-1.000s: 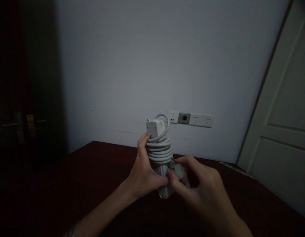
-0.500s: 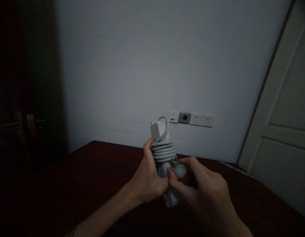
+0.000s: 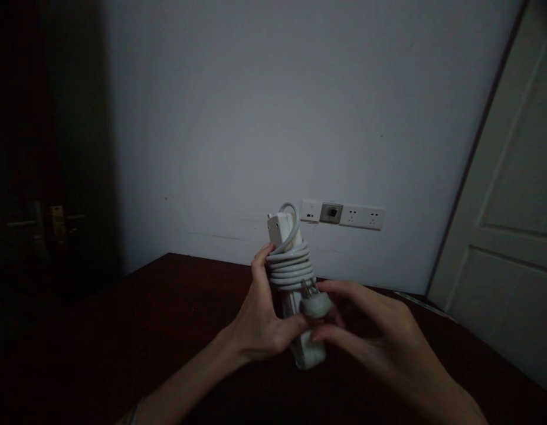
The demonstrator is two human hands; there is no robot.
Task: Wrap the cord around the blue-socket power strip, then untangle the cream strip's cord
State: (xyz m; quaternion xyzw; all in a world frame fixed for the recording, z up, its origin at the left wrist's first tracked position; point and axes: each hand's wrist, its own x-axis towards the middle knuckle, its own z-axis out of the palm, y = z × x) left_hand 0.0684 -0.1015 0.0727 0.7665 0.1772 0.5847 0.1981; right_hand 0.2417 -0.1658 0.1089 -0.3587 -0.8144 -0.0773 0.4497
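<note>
My left hand [image 3: 267,319] is wrapped round a white power strip [image 3: 312,351], which it holds tilted above the dark table. Several turns of grey-white cord [image 3: 291,267] are wound about the strip's middle, and a loop of it stands up past the upper end. The cord's plug [image 3: 316,306] lies against the strip below the coil, its metal prongs pointing up. My right hand [image 3: 366,319] has its fingers curled about the plug, the index fingertip at its upper right and the thumb just beneath it. Some fingers of both hands are hidden.
The dark red table [image 3: 202,283] meets a pale wall [image 3: 255,118]. Wall sockets [image 3: 362,216] are set in a row behind the strip. At the right is a white panelled door [image 3: 507,236]; brass handles [image 3: 58,221] show in the dark at the left.
My right thumb has slid down off the strip's side to below the plug. The plug has turned more upright, prongs now clearer. The strip and left hand have shifted slightly left.
</note>
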